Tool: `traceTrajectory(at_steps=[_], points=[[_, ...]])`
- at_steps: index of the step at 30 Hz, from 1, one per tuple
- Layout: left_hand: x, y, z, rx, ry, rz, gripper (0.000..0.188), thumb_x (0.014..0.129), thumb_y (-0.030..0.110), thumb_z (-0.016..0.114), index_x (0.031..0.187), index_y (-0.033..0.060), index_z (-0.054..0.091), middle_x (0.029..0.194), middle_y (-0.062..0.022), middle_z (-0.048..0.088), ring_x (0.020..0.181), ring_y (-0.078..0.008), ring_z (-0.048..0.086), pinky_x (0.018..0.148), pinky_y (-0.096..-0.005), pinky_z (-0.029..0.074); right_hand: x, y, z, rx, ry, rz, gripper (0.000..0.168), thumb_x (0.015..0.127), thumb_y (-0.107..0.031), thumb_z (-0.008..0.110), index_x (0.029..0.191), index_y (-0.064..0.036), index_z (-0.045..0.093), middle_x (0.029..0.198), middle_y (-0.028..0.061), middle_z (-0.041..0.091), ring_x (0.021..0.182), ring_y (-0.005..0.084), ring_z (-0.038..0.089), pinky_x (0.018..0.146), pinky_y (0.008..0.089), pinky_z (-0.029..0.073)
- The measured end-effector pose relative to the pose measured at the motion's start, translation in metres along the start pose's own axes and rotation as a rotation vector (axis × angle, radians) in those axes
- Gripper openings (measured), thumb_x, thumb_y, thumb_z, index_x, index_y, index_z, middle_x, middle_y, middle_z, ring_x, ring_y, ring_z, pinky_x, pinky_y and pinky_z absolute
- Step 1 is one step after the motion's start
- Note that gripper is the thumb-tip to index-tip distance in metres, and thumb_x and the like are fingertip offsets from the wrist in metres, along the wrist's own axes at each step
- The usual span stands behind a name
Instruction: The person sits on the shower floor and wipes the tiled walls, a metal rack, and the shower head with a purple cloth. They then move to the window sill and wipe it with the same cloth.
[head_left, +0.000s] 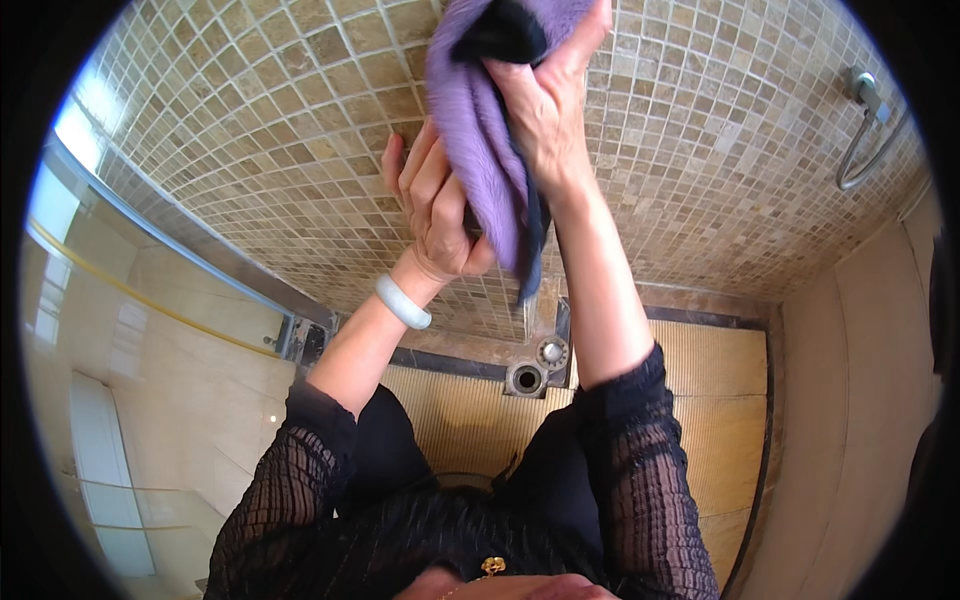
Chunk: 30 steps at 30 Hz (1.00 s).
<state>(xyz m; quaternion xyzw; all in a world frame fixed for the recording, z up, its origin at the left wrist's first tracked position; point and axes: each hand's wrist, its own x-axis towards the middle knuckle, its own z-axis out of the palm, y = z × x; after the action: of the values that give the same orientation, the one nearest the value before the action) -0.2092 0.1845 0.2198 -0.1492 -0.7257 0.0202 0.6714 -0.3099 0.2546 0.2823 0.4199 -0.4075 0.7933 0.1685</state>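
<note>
A fuzzy purple cloth (480, 157) with a dark underside hangs in front of the mosaic-tiled wall (360, 82). My right hand (551, 120) grips its upper part, with a dark fold (506, 34) bunched above the thumb. Against the cloth's left edge is my left hand (439, 199), its fingers pointing up and partly curled. Some of those fingers pass behind the cloth, so I cannot tell whether they grip it. A pale bangle (403, 301) circles my left wrist.
Below, a round floor drain opening (526, 379) lies uncovered, its round metal strainer (553, 352) beside it. Ribbed beige tiles (709, 360) cover the floor. A glass panel (172, 262) stands at left; a metal shower hose fitting (862, 97) is on the wall at right.
</note>
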Motion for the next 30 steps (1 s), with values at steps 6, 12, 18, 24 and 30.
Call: traceTrajectory(at_steps=[6, 12, 18, 24, 30], points=[[0.000, 0.008, 0.003, 0.242, -0.184, 0.154, 0.040, 0.089, 0.043, 0.054, 0.124, 0.0244, 0.058, 0.139, -0.0031, 0.052, 0.136, -0.0195, 0.039, 0.115, -0.0545, 0.003, -0.045, 0.097, -0.024, 0.057, -0.102, 0.183, 0.038, 0.089, -0.021, 0.056, 0.122, -0.002, 0.053, 0.120, 0.0211, 0.056, 0.109, 0.0335, 0.054, 0.090, 0.0375, 0.044], [-0.001, 0.015, 0.019, 0.482, -0.530, 0.349, 0.023, 0.083, 0.038, 0.060, 0.100, 0.0282, 0.071, 0.132, 0.0119, 0.058, 0.132, -0.0094, 0.042, 0.115, -0.0559, -0.005, -0.201, 0.143, -0.081, -0.149, 0.111, 0.938, 0.053, 0.090, -0.031, 0.054, 0.134, -0.005, 0.040, 0.131, 0.0237, 0.048, 0.119, 0.0370, 0.049, 0.099, 0.0399, 0.039], [0.008, 0.021, 0.011, 0.428, -0.597, 0.437, 0.025, 0.089, 0.024, 0.053, 0.108, 0.0232, 0.069, 0.127, 0.0089, 0.061, 0.126, -0.0096, 0.050, 0.116, -0.0544, -0.005, -0.128, 0.097, -0.059, 0.025, 0.096, 0.855, 0.070, 0.091, -0.040, 0.052, 0.147, -0.008, 0.027, 0.142, 0.0263, 0.041, 0.129, 0.0405, 0.044, 0.109, 0.0422, 0.033], [0.003, 0.020, 0.014, 0.391, -0.579, 0.402, 0.024, 0.088, 0.021, 0.053, 0.105, 0.0243, 0.070, 0.120, 0.0076, 0.065, 0.119, -0.0086, 0.055, 0.119, -0.0517, -0.004, -0.098, 0.080, -0.041, 0.047, 0.091, 0.364, 0.069, 0.093, -0.035, 0.054, 0.147, -0.006, 0.023, 0.140, 0.0226, 0.037, 0.126, 0.0334, 0.046, 0.104, 0.0389, 0.037], [-0.001, 0.019, 0.017, 0.535, -0.562, 0.418, 0.016, 0.080, 0.035, 0.057, 0.085, 0.0277, 0.070, 0.119, 0.0118, 0.063, 0.116, -0.0057, 0.052, 0.117, -0.0562, -0.003, -0.229, 0.216, -0.096, -0.264, 0.225, 0.865, 0.061, 0.091, -0.033, 0.054, 0.139, 0.001, 0.039, 0.136, 0.0245, 0.044, 0.128, 0.0348, 0.043, 0.108, 0.0402, 0.031]])
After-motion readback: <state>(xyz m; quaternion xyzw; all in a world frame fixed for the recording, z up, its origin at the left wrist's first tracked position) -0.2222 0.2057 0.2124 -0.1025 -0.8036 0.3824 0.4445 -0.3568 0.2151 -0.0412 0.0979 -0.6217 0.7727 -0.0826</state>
